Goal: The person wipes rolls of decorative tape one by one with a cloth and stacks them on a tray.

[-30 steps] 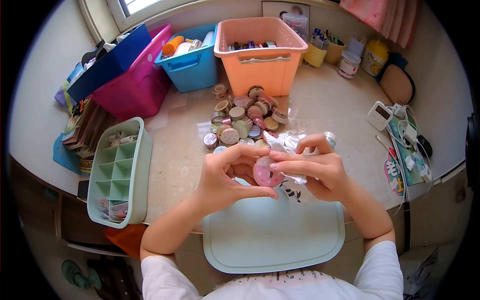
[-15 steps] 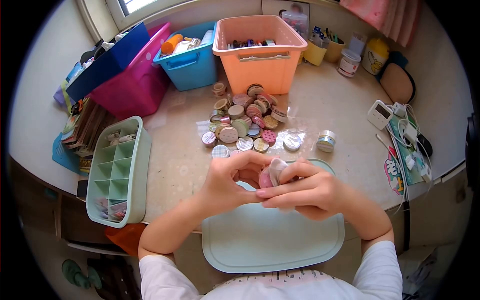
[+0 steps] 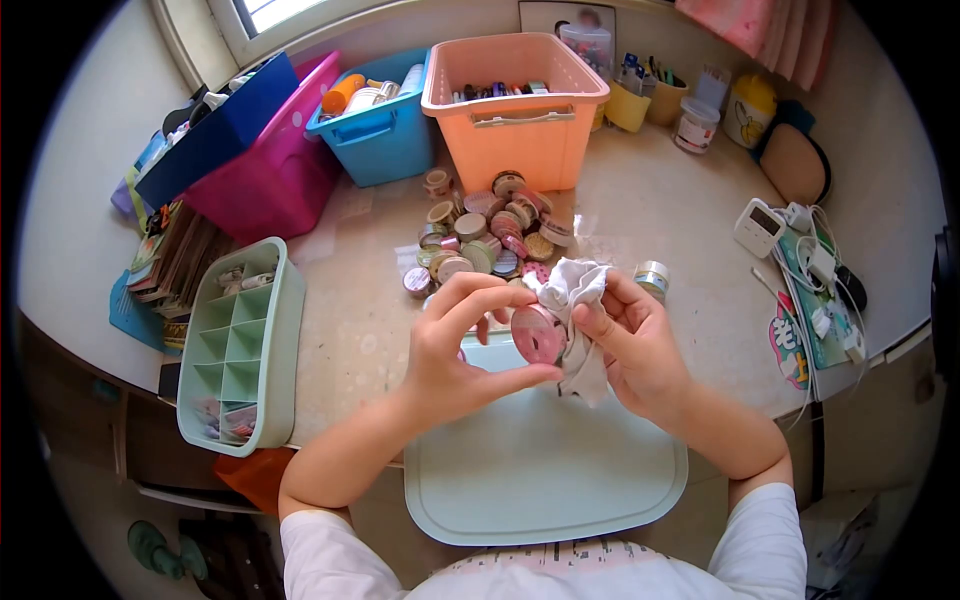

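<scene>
Pink roll [image 3: 540,335] sits rim-pinched in my left grip [image 3: 445,345], thumb and finger spread wide; beside it, my right grip [image 3: 648,350] pinches the cloth [image 3: 583,368], which now hangs looser, uncovering most of the roll's face.

White cloth [image 3: 582,352] against pink roll [image 3: 537,335]

The head camera (edges dark and curved) looks forward and down at the nearby desk [image 3: 640,195].
</scene>
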A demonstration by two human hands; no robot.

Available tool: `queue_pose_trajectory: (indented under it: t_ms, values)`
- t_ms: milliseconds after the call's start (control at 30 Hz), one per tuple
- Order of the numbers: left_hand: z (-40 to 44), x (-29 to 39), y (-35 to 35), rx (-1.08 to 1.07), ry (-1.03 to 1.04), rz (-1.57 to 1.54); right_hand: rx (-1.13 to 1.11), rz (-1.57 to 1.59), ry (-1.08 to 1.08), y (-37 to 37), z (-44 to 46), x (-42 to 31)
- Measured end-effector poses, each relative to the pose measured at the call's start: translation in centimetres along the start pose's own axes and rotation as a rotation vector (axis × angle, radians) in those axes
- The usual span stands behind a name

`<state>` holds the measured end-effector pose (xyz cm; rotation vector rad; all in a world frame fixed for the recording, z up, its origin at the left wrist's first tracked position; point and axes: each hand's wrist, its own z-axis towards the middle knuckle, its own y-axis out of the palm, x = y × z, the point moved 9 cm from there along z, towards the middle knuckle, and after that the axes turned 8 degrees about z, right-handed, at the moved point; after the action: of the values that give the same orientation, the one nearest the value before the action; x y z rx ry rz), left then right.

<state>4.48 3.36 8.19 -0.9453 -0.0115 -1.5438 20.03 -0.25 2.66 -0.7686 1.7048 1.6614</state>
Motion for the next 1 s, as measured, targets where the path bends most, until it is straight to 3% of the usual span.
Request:
queue_pose_trajectory:
  t_ms: [100, 300, 367, 433, 467, 567, 633, 700, 767, 833, 900, 1000]
  values:
    - [0.0, 1.1, -0.7, 0.05, 0.084, 0.262, -0.05, 0.134, 0.048, 0.3, -0.1, 0.0]
    - [-0.1, -2.4, 0.5, -0.054, -0.246, -0.497, -0.238, -0.229, -0.219, 1.1, -0.3, -1.3]
    - [0.0, -2.4, 0.9, -0.115, -0.229, -0.507, -0.174, -0.255, -0.29, 0.9, -0.1, -1.9]
    - [-0.7, -2.8, 1.9, -0.156, -0.306, -0.657, -0.38, -0.532, -0.51, 3.6, -1.3, -2.9]
    - [-1.0, -3.1, 1.9, -0.141, -0.301, -0.678, -0.476, -0.814, -0.66, 5.3, -2.6, -3.6]
    - [-0.4, -2.6, 1.5, -0.124, -0.286, -0.682, -0.723, -0.956, -0.781, 7.5, -4.9, -2.8]
    - [-0.7, -3.1, 1.4, -0.128, -0.297, -0.693, -0.638, -0.956, -0.718, 6.5, -3.8, -3.4]
    - [-1.2, -3.4, 2.0, -0.22, -0.293, -0.662, -0.489, -1.042, -0.823, 5.8, -3.0, -4.4]
    - [-1.2, -3.7, 2.2, -0.213, -0.318, -0.693, -0.549, -1.036, -0.806, 6.7, -3.1, -3.9]
    - [-0.6, -2.8, 1.4, -0.179, -0.163, -0.555, -0.625, -1.064, -0.839, 7.2, -3.8, -3.8]
    - [-0.4, -2.5, 1.3, -0.169, -0.142, -0.578, -0.71, -1.006, -0.844, 7.0, -4.0, -5.1]
    - [-0.7, -2.0, 1.2, -0.16, -0.192, -0.721, -0.528, -0.977, -0.843, 5.6, -2.7, -5.6]
